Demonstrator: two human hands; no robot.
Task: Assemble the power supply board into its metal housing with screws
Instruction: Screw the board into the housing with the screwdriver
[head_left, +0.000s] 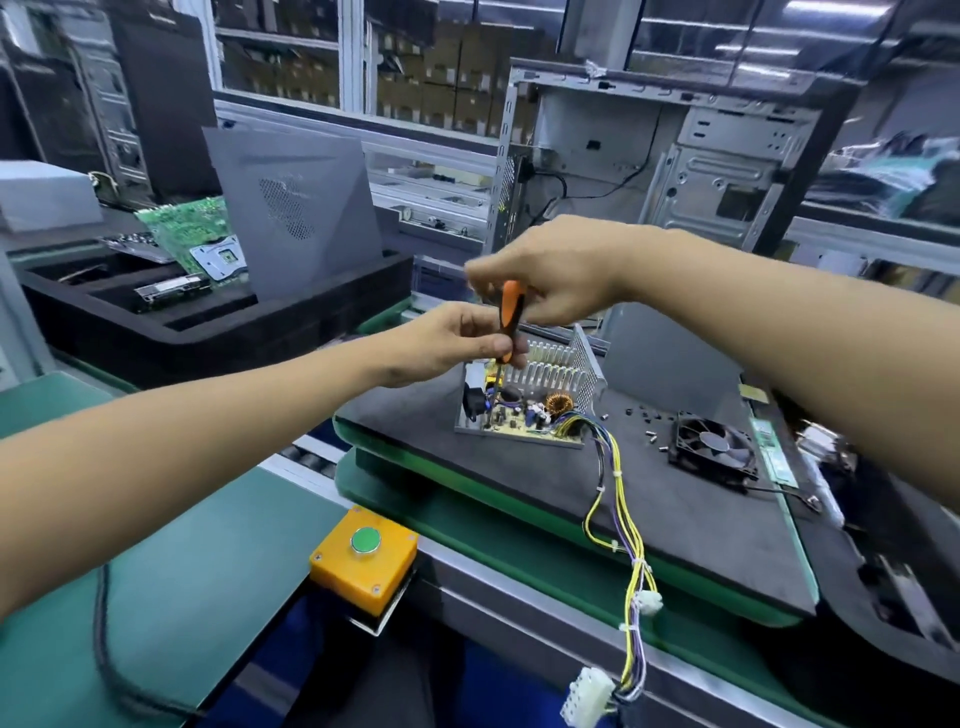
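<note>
The power supply board (524, 413) lies inside its open metal housing (589, 369) on a dark mat (675, 519). An orange-and-black screwdriver (509, 319) stands upright over the board's left part, its shaft reaching down among the components. My left hand (447, 345) pinches the lower handle. My right hand (550, 275) grips the top of the handle from above. A bundle of yellow, purple and black wires (623, 519) runs from the board over the mat's front edge to white connectors (587, 696). Several loose screws (649, 423) lie right of the housing.
A black cooling fan (711, 447) lies on the mat at the right. A yellow box with a green button (363, 558) sits at the bench edge. A computer case (649, 156) stands behind. A black foam tray (156, 312) with a green motherboard (197, 234) is at the back left.
</note>
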